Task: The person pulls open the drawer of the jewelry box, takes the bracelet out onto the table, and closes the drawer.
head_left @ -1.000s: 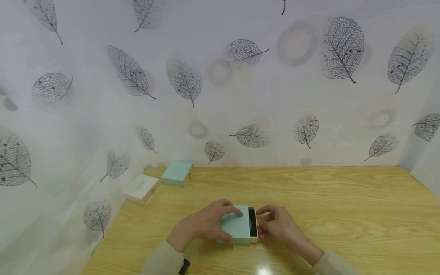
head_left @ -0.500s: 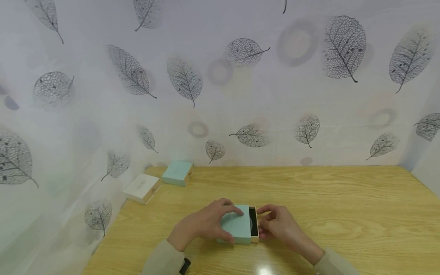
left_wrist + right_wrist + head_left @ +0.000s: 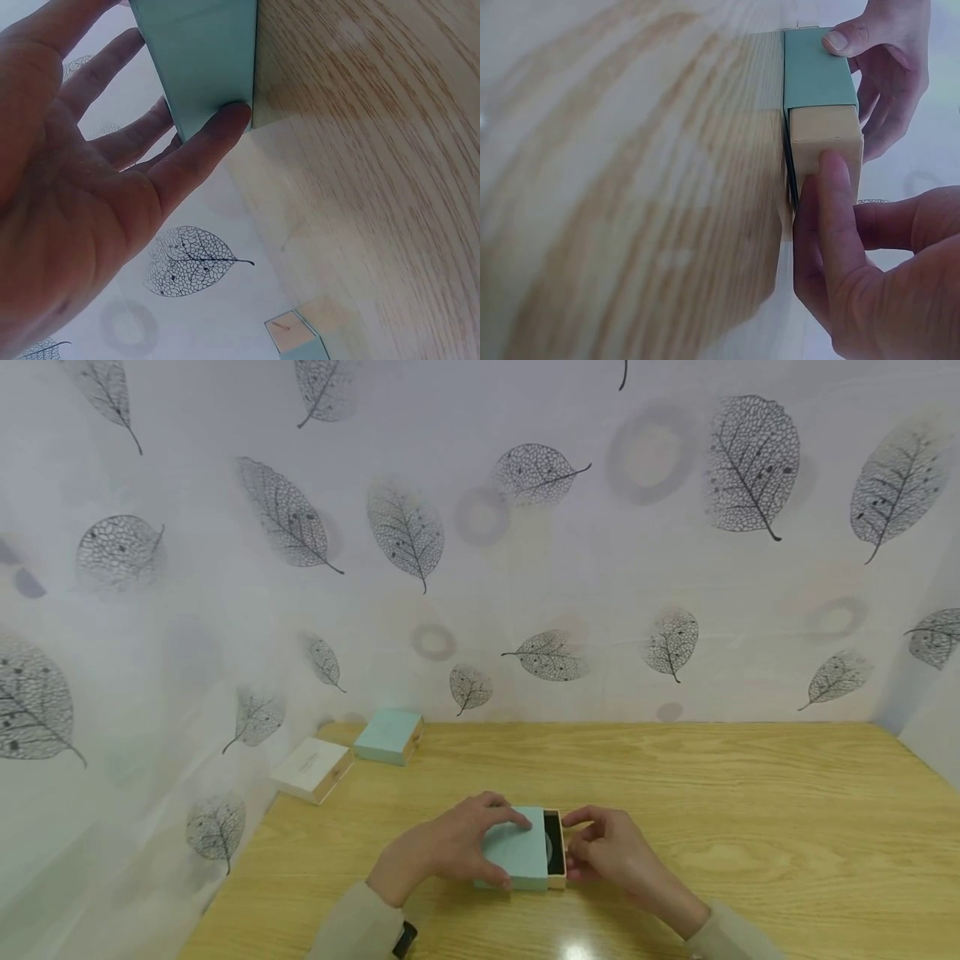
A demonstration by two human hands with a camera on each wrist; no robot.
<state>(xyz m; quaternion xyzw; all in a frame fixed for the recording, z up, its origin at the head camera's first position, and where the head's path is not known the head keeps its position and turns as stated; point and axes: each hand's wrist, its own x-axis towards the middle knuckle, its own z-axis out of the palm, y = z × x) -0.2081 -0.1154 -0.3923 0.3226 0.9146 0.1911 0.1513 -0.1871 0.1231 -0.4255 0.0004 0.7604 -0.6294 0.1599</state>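
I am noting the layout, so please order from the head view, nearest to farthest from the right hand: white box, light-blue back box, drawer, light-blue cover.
1. Drawer, touching the right hand.
2. Light-blue cover, left of the drawer, held by the left hand.
3. Light-blue back box, behind and left.
4. White box, farthest left.

Left hand [image 3: 457, 841] holds light-blue box sleeve [image 3: 519, 858]; right hand [image 3: 611, 853] at protruding drawer [image 3: 557, 882], seemingly gripping outer end
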